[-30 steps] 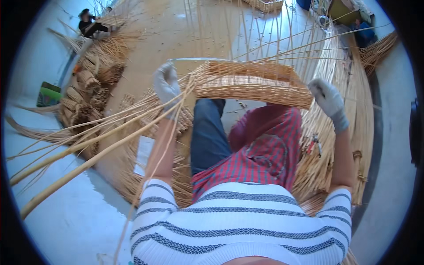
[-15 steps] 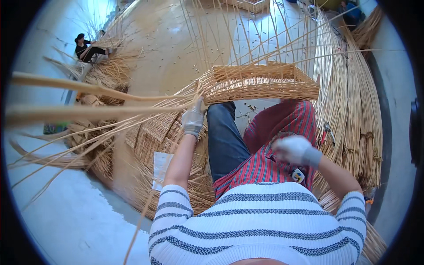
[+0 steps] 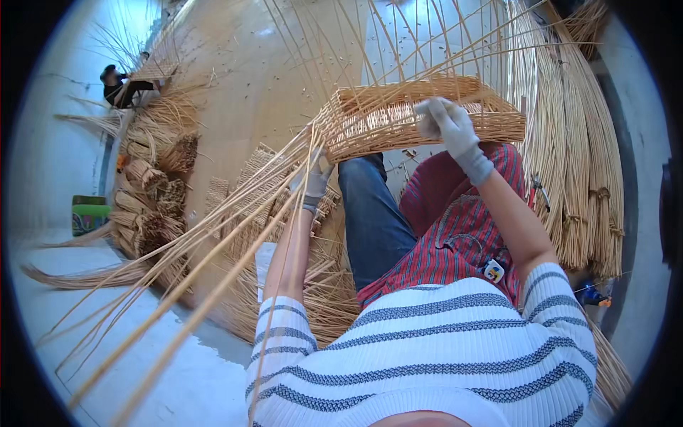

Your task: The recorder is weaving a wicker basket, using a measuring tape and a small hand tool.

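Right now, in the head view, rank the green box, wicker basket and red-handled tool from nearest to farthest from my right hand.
1. Wicker basket, right by your right hand
2. Red-handled tool, on the right
3. Green box, far left

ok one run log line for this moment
left hand: at wicker basket, left end | right hand: over basket, contact unclear | rods: extending left

In the upper left a person in dark clothes [image 3: 116, 88] sits; bundles of cane [image 3: 148, 174] fill the left side, near a green container [image 3: 90, 215]; long pale sheaves [image 3: 587, 156] run down the right, above a small blue-and-orange object [image 3: 592, 295] in the lower right
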Tool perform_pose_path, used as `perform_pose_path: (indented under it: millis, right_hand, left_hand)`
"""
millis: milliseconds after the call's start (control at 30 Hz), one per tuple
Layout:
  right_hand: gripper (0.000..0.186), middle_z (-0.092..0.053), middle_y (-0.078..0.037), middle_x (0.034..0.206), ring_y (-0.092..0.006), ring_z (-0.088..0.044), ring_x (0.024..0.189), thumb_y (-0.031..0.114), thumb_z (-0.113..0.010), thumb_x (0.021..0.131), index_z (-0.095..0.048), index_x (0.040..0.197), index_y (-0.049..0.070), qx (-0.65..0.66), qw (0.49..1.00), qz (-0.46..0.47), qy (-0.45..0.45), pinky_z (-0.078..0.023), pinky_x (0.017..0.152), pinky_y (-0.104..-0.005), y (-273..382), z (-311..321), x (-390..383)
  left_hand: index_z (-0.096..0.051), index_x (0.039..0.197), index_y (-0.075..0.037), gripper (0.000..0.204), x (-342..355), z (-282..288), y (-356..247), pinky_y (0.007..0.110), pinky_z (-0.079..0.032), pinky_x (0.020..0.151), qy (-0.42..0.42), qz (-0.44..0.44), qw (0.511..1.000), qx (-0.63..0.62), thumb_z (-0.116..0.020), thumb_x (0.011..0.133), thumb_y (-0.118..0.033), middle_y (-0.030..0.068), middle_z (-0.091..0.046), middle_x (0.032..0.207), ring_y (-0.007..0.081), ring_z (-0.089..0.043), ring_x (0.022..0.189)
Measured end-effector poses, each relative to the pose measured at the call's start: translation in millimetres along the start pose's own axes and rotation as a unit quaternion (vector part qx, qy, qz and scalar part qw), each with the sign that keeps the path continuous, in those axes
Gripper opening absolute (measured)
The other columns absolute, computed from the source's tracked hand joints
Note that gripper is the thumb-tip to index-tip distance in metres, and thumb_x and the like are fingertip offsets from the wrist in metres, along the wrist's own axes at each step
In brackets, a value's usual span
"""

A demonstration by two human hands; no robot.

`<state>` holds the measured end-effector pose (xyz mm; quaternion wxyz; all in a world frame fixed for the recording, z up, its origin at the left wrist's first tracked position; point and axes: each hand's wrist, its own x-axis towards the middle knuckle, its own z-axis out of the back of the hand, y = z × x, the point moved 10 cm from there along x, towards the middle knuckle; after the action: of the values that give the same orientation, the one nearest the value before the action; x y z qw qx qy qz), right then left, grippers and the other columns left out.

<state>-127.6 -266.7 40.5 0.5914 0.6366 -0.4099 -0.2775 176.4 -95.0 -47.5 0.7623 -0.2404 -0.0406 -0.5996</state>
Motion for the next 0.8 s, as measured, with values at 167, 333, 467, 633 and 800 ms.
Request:
perform_pose_path:
  millis: [167, 333, 467, 633, 800]
  right_hand:
    - [0.044, -0.07, -0.003, 0.078, -0.0101, -0.065, 0.063, 0.047, -0.055, 0.098, -0.07, 0.103, 0.006, 0.053, 0.964, -0.24, -0.099, -0.047, 0.052, -0.0218, -99, 65, -39]
    - [0.051, -0.065, -0.001, 0.071, -0.0083, -0.055, 0.053, 0.048, -0.045, 0.102, -0.067, 0.096, 0.002, 0.138, 0.915, -0.365, -0.101, -0.039, 0.041, -0.0204, -123, 51, -42]
    - [0.052, -0.068, -0.006, 0.087, -0.0129, -0.061, 0.064, 0.039, -0.033, 0.107, -0.061, 0.112, -0.004, 0.44, 0.829, -0.343, -0.043, -0.051, 0.052, -0.0221, -122, 23, -19]
    - [0.04, -0.064, -0.015, 0.118, -0.0194, -0.064, 0.097, 0.027, -0.041, 0.105, -0.057, 0.122, -0.005, 0.48, 0.819, -0.298, 0.102, -0.055, 0.079, -0.0255, -87, -49, -4]
    - [0.03, -0.062, -0.022, 0.115, -0.0322, -0.064, 0.103, 0.017, -0.054, 0.099, -0.054, 0.114, -0.01, 0.339, 0.863, -0.373, 0.046, -0.056, 0.089, -0.0363, -104, -92, 20]
  left_hand:
    - [-0.05, 0.131, -0.027, 0.05, 2, -14, 3, 0.044, -0.05, 0.065, 0.051, 0.04, 0.996, -0.059, -0.071, 0.087, -0.038, 0.0122, -0.069, 0.099, 0.0301, -0.068, 0.076]
    - [-0.056, 0.126, -0.019, 0.046, -5, 13, -30, 0.045, -0.051, 0.068, 0.048, 0.132, 0.99, -0.023, -0.068, 0.088, -0.042, 0.0148, -0.069, 0.095, 0.0313, -0.068, 0.079]
    - [-0.051, 0.131, 0.002, 0.05, 33, 32, -131, 0.041, -0.045, 0.102, -0.032, 0.011, 0.961, -0.273, -0.068, 0.09, -0.019, 0.0217, -0.059, 0.126, 0.0334, -0.059, 0.116]
    - [-0.031, 0.145, 0.008, 0.074, 108, 56, -111, 0.043, -0.03, 0.115, -0.196, 0.081, 0.967, -0.139, -0.066, 0.091, -0.029, 0.0298, -0.039, 0.144, 0.0429, -0.039, 0.135]
    - [-0.054, 0.125, 0.002, 0.053, 118, 19, -83, 0.047, -0.044, 0.093, -0.09, 0.155, 0.969, -0.168, -0.067, 0.089, -0.034, 0.0208, -0.065, 0.103, 0.0394, -0.06, 0.1]
